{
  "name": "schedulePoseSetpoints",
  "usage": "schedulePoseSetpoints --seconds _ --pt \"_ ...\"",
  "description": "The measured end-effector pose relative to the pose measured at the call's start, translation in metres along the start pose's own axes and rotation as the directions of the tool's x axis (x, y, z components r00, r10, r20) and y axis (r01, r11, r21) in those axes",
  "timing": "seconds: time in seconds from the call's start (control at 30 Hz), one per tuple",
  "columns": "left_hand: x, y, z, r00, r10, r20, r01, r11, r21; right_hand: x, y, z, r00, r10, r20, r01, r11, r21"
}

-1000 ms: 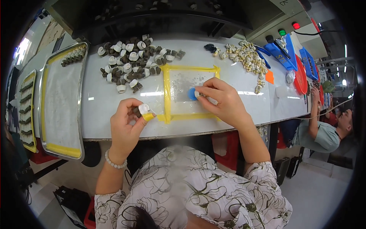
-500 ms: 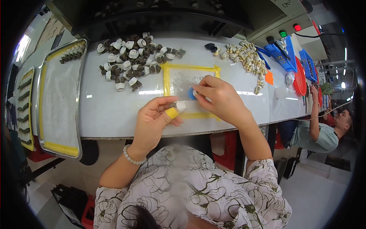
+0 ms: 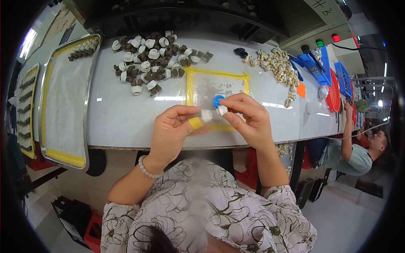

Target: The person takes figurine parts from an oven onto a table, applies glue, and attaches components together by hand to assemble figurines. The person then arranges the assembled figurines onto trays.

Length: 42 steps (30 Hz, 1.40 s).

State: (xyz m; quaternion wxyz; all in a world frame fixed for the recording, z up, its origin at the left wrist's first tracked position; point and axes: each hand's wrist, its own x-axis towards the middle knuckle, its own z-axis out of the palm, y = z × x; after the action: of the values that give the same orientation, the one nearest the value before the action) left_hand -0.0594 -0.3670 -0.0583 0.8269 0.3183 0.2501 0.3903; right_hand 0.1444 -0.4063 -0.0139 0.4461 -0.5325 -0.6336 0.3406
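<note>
My left hand (image 3: 169, 128), with a yellow cover on its thumb, pinches a piece with a white cup-like end (image 3: 206, 115) that points right. The rest of that piece is hidden by the fingers. Close to its right, a small ribbed white cap (image 3: 222, 110) sits between the thumb and fingertips of my right hand (image 3: 249, 118). The two white parts are apart by a narrow gap. Just beyond the right fingertips is a round blue thing (image 3: 218, 100), partly covered by them. It stands within a yellow-taped square (image 3: 190, 90) on the white table.
Brown-and-white pieces (image 3: 145, 66) are heaped at the back left; small cream-and-white pieces (image 3: 276, 65) lie at the back right. A metal tray (image 3: 63, 109) is on the left. Blue bins (image 3: 316, 67) and a red tray (image 3: 332, 95) stand right, near another person (image 3: 348, 154). A dark machine overhangs the back.
My right hand has drawn back from the blue thing toward me, bringing the white cap into sight. The left hand keeps its pinch. The whole view has shifted slightly.
</note>
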Motion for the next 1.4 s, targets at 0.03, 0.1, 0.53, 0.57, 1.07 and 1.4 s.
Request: schedulePoseSetpoints --seconds 0.03,0.1,0.53,0.57,1.07,1.4 --pt "0.0 0.0 0.0 1.0 0.0 0.0 0.0 1.0 -0.001 0.0 -0.002 0.0 1.0 -0.009 0.028 0.009 1.0 0.017" --pt "0.0 0.0 -0.001 1.0 0.005 0.0 -0.005 1.0 0.006 0.0 -0.007 0.002 0.999 0.0 0.037 0.001 1.0 -0.005" --pt "-0.002 -0.006 0.001 0.999 0.04 0.008 -0.041 0.996 0.082 -0.006 -0.015 0.012 0.997 0.066 0.044 -0.06 0.989 -0.136" --pt "-0.002 -0.006 0.001 0.999 0.04 -0.007 -0.039 0.996 0.078 -0.005 -0.014 0.013 0.997 0.069 0.026 -0.064 0.987 -0.147" --pt "-0.046 0.045 -0.052 0.764 0.591 0.26 -0.279 -0.061 0.958 -0.059 0.037 -0.11 0.757 -0.013 -0.654 -0.551 0.525 -0.649" --pt "-0.022 0.074 -0.041 0.798 0.601 0.047 -0.096 0.05 0.994 -0.041 0.046 -0.081 0.86 0.133 -0.492 -0.382 0.807 -0.451"
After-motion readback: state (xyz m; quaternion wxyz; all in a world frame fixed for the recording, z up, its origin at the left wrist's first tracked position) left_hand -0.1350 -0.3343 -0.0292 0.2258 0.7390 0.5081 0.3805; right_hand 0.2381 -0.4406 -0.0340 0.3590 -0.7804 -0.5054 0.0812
